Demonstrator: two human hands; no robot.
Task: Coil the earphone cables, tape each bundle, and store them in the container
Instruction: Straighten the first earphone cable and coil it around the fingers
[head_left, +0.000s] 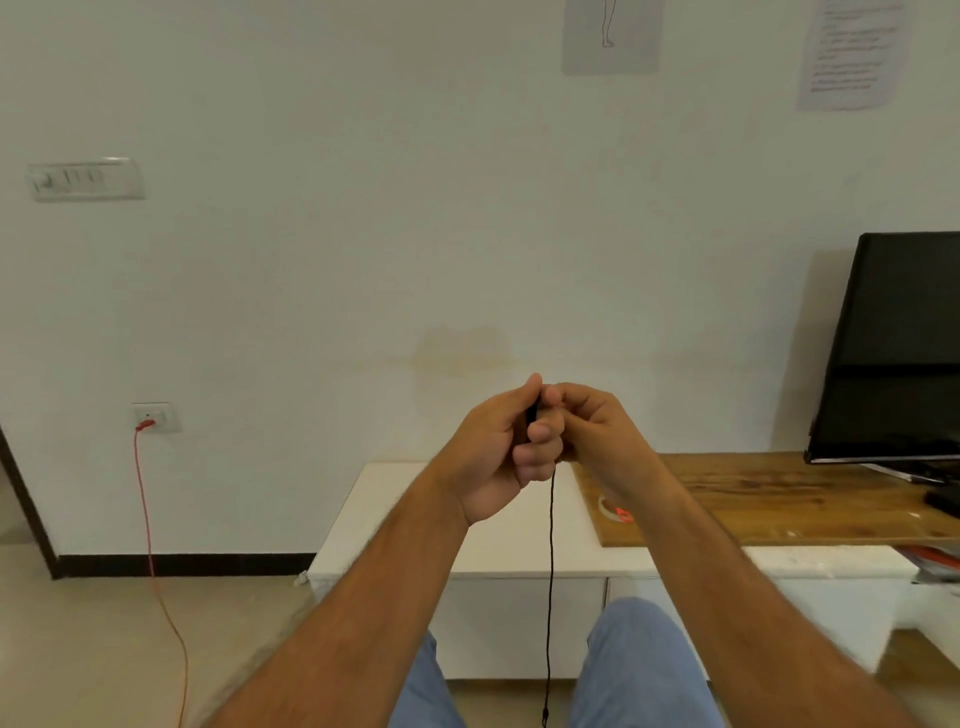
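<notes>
My left hand (493, 441) and my right hand (587, 421) are raised together in front of me, above the white cabinet. Both grip a black earphone cable (550, 571). My left fingers curl round a dark part of the cable that shows between thumb and fingers. My right fingers pinch it from the other side. The loose end hangs straight down between my knees to the bottom of the frame. A roll of tape (615, 512) with an orange-red mark lies on the wooden board, partly hidden by my right forearm. No container is in view.
A low white cabinet (395, 519) stands against the wall, with a wooden board (779, 499) on its right part. A black monitor (893, 348) stands at the right. A red cord (150, 545) hangs from a wall socket at the left.
</notes>
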